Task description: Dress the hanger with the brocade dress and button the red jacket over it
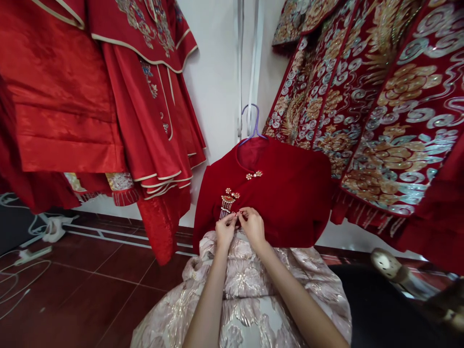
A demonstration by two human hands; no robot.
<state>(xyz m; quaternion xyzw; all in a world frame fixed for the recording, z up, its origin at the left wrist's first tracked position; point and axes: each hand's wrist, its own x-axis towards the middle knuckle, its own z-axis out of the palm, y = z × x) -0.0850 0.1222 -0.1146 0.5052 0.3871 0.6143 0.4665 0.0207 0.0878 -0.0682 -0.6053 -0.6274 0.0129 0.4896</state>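
A dark red velvet jacket (286, 193) hangs from a purple hanger (256, 123), its front facing me. Jewelled flower fasteners (254, 175) sit below the neckline, and a fan-shaped ornament (227, 200) with bead tassels is on the chest. Just below that ornament, my left hand (225, 229) is closed in a pinch at the jacket's lower front. My right hand (252, 224) pinches the same spot from the other side, fingertips almost meeting the left ones. Any small fastener between the fingers is hidden. Under both forearms spreads a pale floral brocade skirt (242, 285).
Red garments with cream piping (145, 96) hang on the left. To the right hangs a heavily embroidered red robe (391, 121). White straps (250, 58) run down to the hanger. White cables (25, 270) lie on the tiled floor (94, 299), near a pale shoe (54, 229).
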